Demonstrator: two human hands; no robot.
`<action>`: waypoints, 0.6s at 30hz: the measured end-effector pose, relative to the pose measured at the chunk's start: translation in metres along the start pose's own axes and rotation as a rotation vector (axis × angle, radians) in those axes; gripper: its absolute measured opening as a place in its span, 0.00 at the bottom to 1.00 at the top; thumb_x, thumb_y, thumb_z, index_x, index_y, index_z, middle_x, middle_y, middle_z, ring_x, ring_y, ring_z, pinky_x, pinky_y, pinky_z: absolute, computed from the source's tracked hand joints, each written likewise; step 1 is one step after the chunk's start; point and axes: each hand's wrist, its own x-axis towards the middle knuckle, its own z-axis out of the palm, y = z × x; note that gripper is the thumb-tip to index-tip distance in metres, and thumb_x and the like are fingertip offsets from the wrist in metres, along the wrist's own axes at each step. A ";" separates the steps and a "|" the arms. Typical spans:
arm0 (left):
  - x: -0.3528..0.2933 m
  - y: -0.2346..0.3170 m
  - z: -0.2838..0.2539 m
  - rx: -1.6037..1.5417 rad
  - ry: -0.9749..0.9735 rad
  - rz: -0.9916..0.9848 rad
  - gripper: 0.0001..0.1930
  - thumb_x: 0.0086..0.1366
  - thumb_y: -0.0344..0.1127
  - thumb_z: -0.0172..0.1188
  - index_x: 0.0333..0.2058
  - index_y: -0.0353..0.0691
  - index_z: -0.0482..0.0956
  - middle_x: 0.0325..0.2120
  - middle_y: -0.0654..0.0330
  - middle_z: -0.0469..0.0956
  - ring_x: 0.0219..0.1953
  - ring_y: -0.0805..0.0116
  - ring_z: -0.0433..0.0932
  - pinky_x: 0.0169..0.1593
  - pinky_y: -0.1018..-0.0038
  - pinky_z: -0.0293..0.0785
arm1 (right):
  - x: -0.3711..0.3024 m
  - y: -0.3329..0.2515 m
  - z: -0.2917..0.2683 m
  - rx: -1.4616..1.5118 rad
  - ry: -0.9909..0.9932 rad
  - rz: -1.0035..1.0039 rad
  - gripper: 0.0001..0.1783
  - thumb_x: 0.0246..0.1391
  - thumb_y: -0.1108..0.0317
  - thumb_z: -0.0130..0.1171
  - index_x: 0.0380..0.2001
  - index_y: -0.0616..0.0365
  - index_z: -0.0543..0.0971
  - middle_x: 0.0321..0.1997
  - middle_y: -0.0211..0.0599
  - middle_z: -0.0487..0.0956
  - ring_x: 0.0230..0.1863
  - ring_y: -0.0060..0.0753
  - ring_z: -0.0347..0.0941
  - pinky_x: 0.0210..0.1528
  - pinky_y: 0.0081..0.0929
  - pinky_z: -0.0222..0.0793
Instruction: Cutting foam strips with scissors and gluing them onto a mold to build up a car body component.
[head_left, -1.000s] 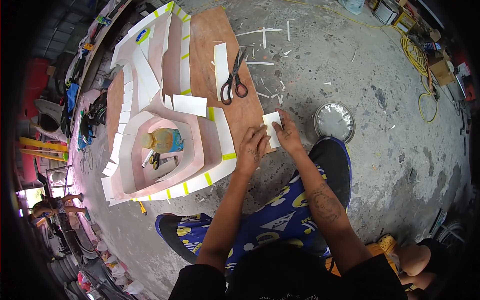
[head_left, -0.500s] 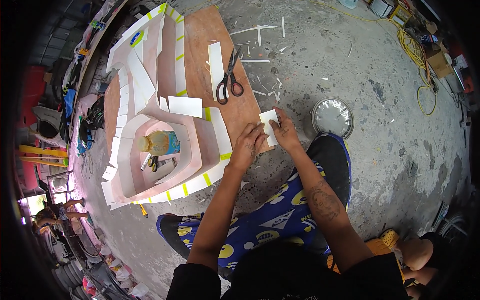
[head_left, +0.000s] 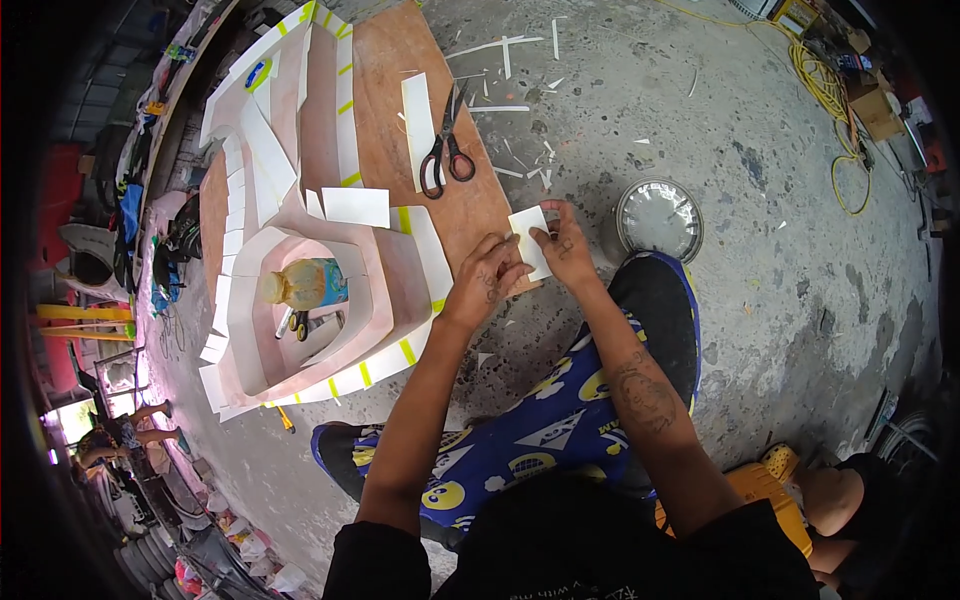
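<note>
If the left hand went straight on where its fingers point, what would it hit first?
Most likely the small white card, since the left hand appears right at its edge, though depth makes contact hard to confirm.

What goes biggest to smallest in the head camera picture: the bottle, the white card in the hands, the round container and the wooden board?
1. Wooden board, though partly covered
2. Round container
3. Bottle
4. White card, also partly covered
</note>
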 end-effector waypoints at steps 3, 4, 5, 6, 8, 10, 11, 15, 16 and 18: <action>0.002 0.000 -0.006 -0.053 -0.073 -0.056 0.22 0.54 0.25 0.70 0.49 0.29 0.77 0.30 0.60 0.71 0.26 0.73 0.72 0.31 0.77 0.71 | 0.002 0.005 0.000 -0.009 0.000 -0.017 0.26 0.52 0.74 0.61 0.54 0.55 0.66 0.33 0.51 0.78 0.35 0.49 0.77 0.41 0.39 0.71; 0.002 -0.001 -0.007 -0.078 -0.113 -0.086 0.23 0.54 0.25 0.70 0.49 0.29 0.77 0.30 0.61 0.71 0.26 0.74 0.71 0.31 0.78 0.71 | 0.002 0.005 0.000 -0.004 -0.001 -0.026 0.25 0.52 0.74 0.61 0.54 0.55 0.66 0.33 0.51 0.78 0.35 0.49 0.78 0.41 0.39 0.71; 0.002 -0.001 -0.007 -0.076 -0.112 -0.087 0.23 0.54 0.25 0.70 0.49 0.29 0.77 0.30 0.61 0.71 0.26 0.74 0.71 0.31 0.78 0.71 | 0.002 0.004 0.000 -0.002 -0.003 -0.026 0.25 0.52 0.74 0.61 0.54 0.55 0.66 0.33 0.51 0.78 0.35 0.49 0.78 0.41 0.39 0.71; 0.002 -0.001 -0.007 -0.089 -0.116 -0.089 0.23 0.53 0.25 0.70 0.49 0.29 0.77 0.30 0.61 0.70 0.27 0.75 0.71 0.31 0.78 0.71 | 0.002 0.004 0.000 -0.002 -0.002 -0.026 0.25 0.52 0.74 0.61 0.54 0.55 0.66 0.33 0.52 0.78 0.36 0.50 0.78 0.41 0.39 0.71; 0.001 -0.003 -0.008 -0.100 -0.120 -0.094 0.24 0.53 0.25 0.70 0.49 0.29 0.77 0.30 0.62 0.70 0.27 0.75 0.71 0.31 0.79 0.71 | 0.001 0.001 0.000 0.001 -0.005 -0.024 0.25 0.52 0.74 0.61 0.54 0.55 0.66 0.34 0.52 0.78 0.36 0.50 0.78 0.41 0.39 0.71; 0.000 -0.003 -0.007 -0.086 -0.092 -0.081 0.25 0.52 0.25 0.71 0.50 0.30 0.77 0.30 0.62 0.70 0.27 0.76 0.71 0.31 0.79 0.71 | 0.002 -0.001 -0.001 -0.010 -0.020 -0.027 0.25 0.52 0.75 0.61 0.53 0.55 0.67 0.34 0.53 0.79 0.37 0.50 0.78 0.41 0.39 0.71; 0.000 -0.002 -0.006 -0.086 -0.094 -0.082 0.25 0.52 0.25 0.71 0.50 0.30 0.77 0.30 0.62 0.70 0.27 0.76 0.71 0.31 0.79 0.71 | 0.002 -0.001 -0.001 -0.010 -0.019 -0.026 0.25 0.52 0.75 0.61 0.53 0.55 0.67 0.34 0.53 0.79 0.37 0.50 0.78 0.41 0.39 0.71; 0.000 0.000 -0.003 -0.068 -0.078 -0.079 0.26 0.50 0.26 0.73 0.50 0.29 0.77 0.31 0.60 0.72 0.28 0.74 0.72 0.33 0.78 0.72 | 0.001 0.000 -0.003 -0.045 0.000 -0.048 0.25 0.52 0.75 0.61 0.53 0.57 0.67 0.34 0.52 0.79 0.36 0.48 0.79 0.41 0.38 0.71; 0.000 0.000 -0.003 -0.045 -0.063 -0.054 0.26 0.50 0.26 0.73 0.50 0.29 0.77 0.32 0.60 0.72 0.28 0.73 0.72 0.33 0.78 0.72 | 0.001 -0.002 -0.004 -0.042 -0.003 -0.062 0.25 0.52 0.75 0.61 0.54 0.57 0.68 0.34 0.52 0.79 0.35 0.48 0.79 0.40 0.38 0.71; -0.001 0.000 -0.002 -0.043 -0.055 -0.070 0.26 0.50 0.27 0.73 0.50 0.29 0.77 0.32 0.59 0.72 0.27 0.73 0.72 0.33 0.77 0.72 | -0.001 -0.006 -0.003 -0.011 -0.016 -0.052 0.25 0.52 0.75 0.61 0.53 0.57 0.68 0.33 0.51 0.79 0.34 0.48 0.78 0.40 0.38 0.71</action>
